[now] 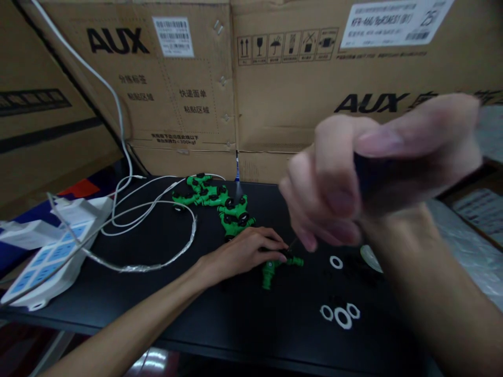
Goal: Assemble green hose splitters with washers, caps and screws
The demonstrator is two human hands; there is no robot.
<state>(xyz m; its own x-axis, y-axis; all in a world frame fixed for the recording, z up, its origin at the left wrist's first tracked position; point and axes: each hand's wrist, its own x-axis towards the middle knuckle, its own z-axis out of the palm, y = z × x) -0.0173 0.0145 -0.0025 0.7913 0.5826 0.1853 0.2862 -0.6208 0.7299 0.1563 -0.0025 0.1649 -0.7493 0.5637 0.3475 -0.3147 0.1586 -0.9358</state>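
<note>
Green fitting [269, 273] is lying on the black tabletop [251, 327], tucked right by the left hand's [249, 248] fingertips. That arm comes in low from the bottom left, palm down, fingers bunched together and closed on the fitting's upper end; the exact grip is kinda hidden under them. Right hand [377, 167] is way up close to the camera and a bit blurry, wrist up, forearm rising from the lower right. Its fingers are curled tight around a dark-handled tool [363, 178], thumb over the top, with a thin shaft seemingly pointing down at the left fingertips. Can't tell if the tip's touching. Bunch of similar green pieces [231, 209] sit just behind the left hand, white rings [343, 318] off to the right.
</note>
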